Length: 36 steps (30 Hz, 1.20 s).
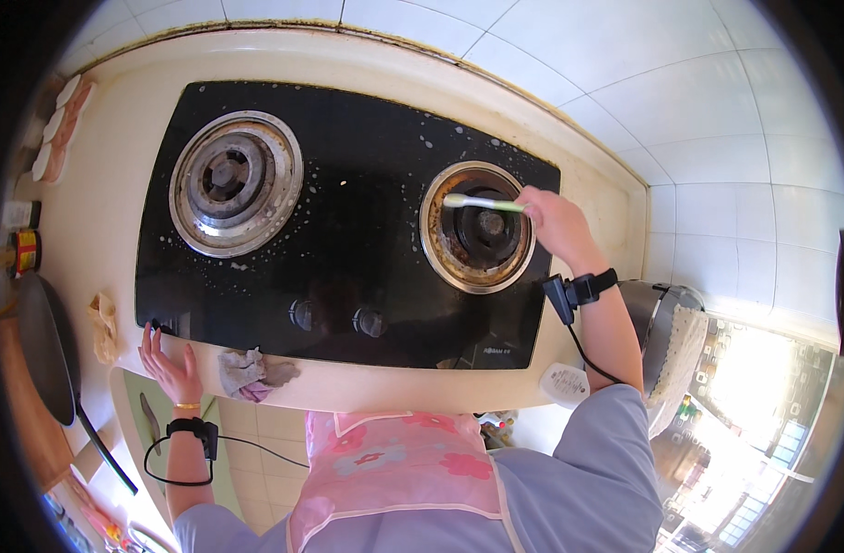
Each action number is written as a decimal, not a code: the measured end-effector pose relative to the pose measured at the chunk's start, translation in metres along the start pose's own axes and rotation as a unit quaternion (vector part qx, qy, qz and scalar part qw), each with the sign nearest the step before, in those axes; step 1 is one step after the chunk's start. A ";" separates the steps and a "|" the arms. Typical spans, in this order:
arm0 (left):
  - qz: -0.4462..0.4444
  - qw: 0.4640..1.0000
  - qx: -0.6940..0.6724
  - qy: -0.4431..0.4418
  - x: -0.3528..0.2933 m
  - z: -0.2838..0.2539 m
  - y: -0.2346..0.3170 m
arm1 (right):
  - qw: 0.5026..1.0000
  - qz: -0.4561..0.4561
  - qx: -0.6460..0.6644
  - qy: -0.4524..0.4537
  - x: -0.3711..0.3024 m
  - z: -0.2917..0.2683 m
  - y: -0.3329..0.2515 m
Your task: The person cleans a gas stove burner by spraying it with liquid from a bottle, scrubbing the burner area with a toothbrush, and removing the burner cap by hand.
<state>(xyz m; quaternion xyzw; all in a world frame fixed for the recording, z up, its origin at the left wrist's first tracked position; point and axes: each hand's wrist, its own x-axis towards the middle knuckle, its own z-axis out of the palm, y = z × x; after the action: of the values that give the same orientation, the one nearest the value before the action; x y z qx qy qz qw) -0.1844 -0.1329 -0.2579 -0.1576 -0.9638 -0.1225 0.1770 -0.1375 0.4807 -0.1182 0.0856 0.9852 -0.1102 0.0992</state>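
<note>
My right hand [555,221] is closed round the green end of a toothbrush [485,202]. The brush's pale head reaches over the rusty, stained right burner [478,270] of a black glass gas hob [357,212]; whether the bristles touch the metal I cannot tell. My left hand [171,365] rests at the hob's front left corner, its fingers spread and nothing in them. Just right of it, a crumpled grey and pink rag [253,372] lies on the counter's front edge. The left burner [236,184] has a shinier metal ring. Pale spots and splashes dot the glass around both burners.
Two control knobs [368,321] stand up near the hob's front middle. A black frying pan [47,346] and a tan cloth [103,328] are at the left. Jars [26,251] stand behind the pan. A grey appliance [645,318] and a white object [565,383] sit at the right.
</note>
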 end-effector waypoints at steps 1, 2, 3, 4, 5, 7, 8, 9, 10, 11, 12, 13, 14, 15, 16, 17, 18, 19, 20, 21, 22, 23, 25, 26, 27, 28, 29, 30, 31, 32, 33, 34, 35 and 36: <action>0.001 1.000 -0.001 0.001 0.000 0.000 -0.001 | 0.998 0.053 -0.030 0.013 0.002 -0.002 0.002; 0.001 1.000 -0.005 0.001 0.000 0.001 -0.002 | 0.998 0.054 -0.030 0.014 0.000 -0.002 0.002; 0.000 1.000 -0.008 0.001 -0.001 0.002 -0.002 | 0.999 0.041 -0.030 0.014 0.000 -0.003 0.002; 0.001 1.000 -0.008 0.001 -0.001 0.002 -0.002 | 0.999 0.029 -0.030 0.013 0.000 -0.003 0.001; 0.001 1.000 -0.008 0.003 -0.001 0.002 -0.003 | 1.000 -0.014 -0.019 0.007 -0.003 0.000 -0.003; 0.002 1.000 -0.009 0.005 -0.001 0.002 -0.002 | 0.998 -0.055 0.000 -0.012 -0.006 0.003 -0.012; 0.000 1.000 -0.007 0.004 -0.001 0.001 -0.001 | 0.998 -0.058 0.000 -0.012 -0.006 0.004 -0.012; 0.000 1.000 -0.004 0.004 -0.001 0.000 -0.001 | 0.998 -0.057 0.000 -0.011 -0.004 0.003 -0.009; 0.001 1.000 -0.004 0.004 -0.001 0.001 -0.001 | 1.000 0.001 -0.025 -0.003 0.001 0.001 -0.003; 0.004 1.000 -0.006 0.006 0.000 0.001 -0.001 | 0.997 0.059 -0.051 0.005 0.003 0.000 0.001; 0.005 1.000 -0.008 0.007 0.000 0.001 -0.001 | 0.997 0.059 -0.050 0.005 0.003 -0.001 0.003; 0.005 1.000 -0.008 0.008 0.000 0.001 0.000 | 0.998 0.052 -0.036 0.003 0.001 -0.001 0.004; 0.004 1.000 -0.009 0.007 0.001 0.001 0.000 | 0.999 0.045 -0.022 0.000 -0.001 0.000 0.004; 0.003 1.000 -0.010 0.005 0.000 0.000 0.000 | 1.000 -0.010 0.005 -0.003 -0.006 0.001 -0.002; 0.002 1.000 -0.010 0.005 0.000 0.000 0.000 | 0.998 -0.031 0.021 -0.040 -0.008 0.001 -0.007; 0.001 1.000 -0.006 0.004 -0.001 0.000 0.000 | 0.999 -0.027 0.011 -0.023 -0.007 0.002 -0.007; 0.002 1.000 -0.003 0.004 0.000 0.000 0.000 | 1.000 -0.021 0.001 -0.004 -0.007 0.003 -0.006; 0.003 1.000 -0.004 0.004 0.000 0.000 0.000 | 1.000 0.015 -0.022 0.015 -0.004 0.001 -0.002; 0.003 1.000 -0.005 0.003 0.000 0.001 0.000 | 0.997 0.051 -0.044 0.035 0.001 -0.002 0.005; 0.003 1.000 -0.002 0.002 0.000 0.001 -0.001 | 0.995 0.078 -0.056 0.041 0.004 -0.004 0.009; 0.003 1.000 -0.001 0.002 0.001 0.001 -0.001 | 0.995 0.077 -0.055 0.041 0.003 -0.003 0.009; 0.003 1.000 -0.002 0.001 0.001 0.000 -0.001 | 0.999 0.030 -0.032 0.024 0.000 -0.001 0.008; 0.001 1.000 -0.003 -0.002 -0.001 0.000 0.000 | 0.998 -0.057 0.017 -0.023 -0.006 0.000 -0.002; 0.002 1.000 -0.001 0.000 -0.001 0.000 -0.001 | 0.995 -0.081 0.026 -0.041 -0.008 -0.001 -0.009; 0.004 1.000 -0.001 0.002 -0.001 0.000 -0.001 | 0.997 -0.071 0.019 -0.018 -0.008 0.001 -0.006; 0.004 1.000 -0.001 0.002 -0.001 0.000 -0.001 | 0.998 -0.061 0.012 0.006 -0.007 0.001 -0.002; 0.004 1.000 -0.004 -0.001 0.000 0.000 0.000 | 0.999 -0.013 -0.021 0.020 -0.003 -0.001 0.000; 0.003 1.000 -0.005 -0.006 0.001 0.000 0.000 | 0.997 0.034 -0.053 0.033 0.002 -0.004 0.002; 0.003 1.000 -0.004 -0.006 0.001 0.000 0.000 | 0.996 0.055 -0.055 0.037 0.003 -0.006 0.004; 0.003 1.000 -0.008 -0.004 0.002 0.000 0.001 | 0.996 0.055 -0.055 0.037 0.001 -0.004 0.005; 0.001 1.000 -0.010 -0.002 0.001 -0.001 0.002 | 1.000 -0.004 -0.021 0.009 -0.001 -0.003 0.003; 0.000 1.000 -0.009 -0.002 0.001 -0.001 0.001 | 0.998 -0.063 0.013 -0.020 -0.004 -0.002 -0.001; -0.001 1.000 -0.007 -0.004 0.000 -0.002 0.001 | 0.994 -0.078 0.026 -0.071 -0.007 -0.003 -0.006; 0.000 1.000 -0.007 -0.005 0.000 -0.002 0.001 | 0.994 -0.077 0.025 -0.071 -0.007 -0.002 -0.005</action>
<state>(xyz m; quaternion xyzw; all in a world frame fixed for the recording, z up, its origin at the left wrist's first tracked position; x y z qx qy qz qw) -0.1839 -0.1327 -0.2558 -0.1596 -0.9636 -0.1286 0.1716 -0.1318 0.4751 -0.1139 0.0038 0.9762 -0.1481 0.1584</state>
